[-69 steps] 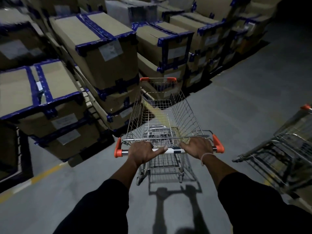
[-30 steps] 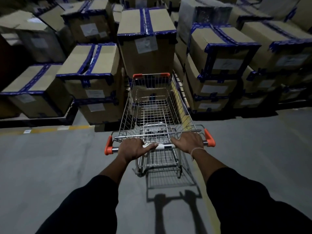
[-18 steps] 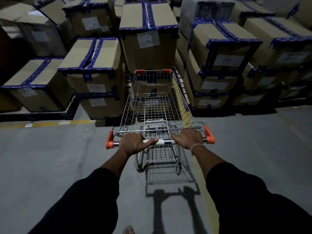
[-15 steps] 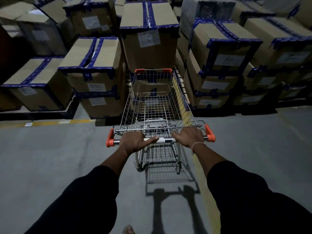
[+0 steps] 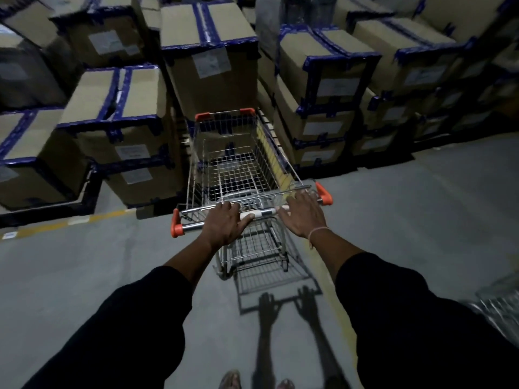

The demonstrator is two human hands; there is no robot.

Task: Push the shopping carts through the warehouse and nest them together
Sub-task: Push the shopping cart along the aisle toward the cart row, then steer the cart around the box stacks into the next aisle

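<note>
Shopping cart [image 5: 238,175]: empty wire cart with orange corner caps, standing on the grey floor [image 5: 84,262] mid-view, its nose at 12 o'clock close against the cartons.
Cartons [image 5: 207,51]: stacked brown boxes bound in blue tape with white labels, filling the view from 9 through 12 to 2 o'clock; the nearest tall stack sits just beyond the cart's front rim.
Second cart [image 5: 500,301]: a blurred patch of wire basket at 4 o'clock, at the right edge, well apart from the first.
Handle bar [image 5: 193,226]: runs across the cart's near end, tilted, its left end lower and nearer.
Left hand [image 5: 224,224]: fingers curled over the bar left of its middle, thumb lying along it, gripping.
Right hand [image 5: 304,214]: fingers spread and fairly straight, resting on the bar toward its right end, not wrapped round it; a thin band at the wrist.
Cart relative to grip: basket extends from both hands toward 12 o'clock.
</note>
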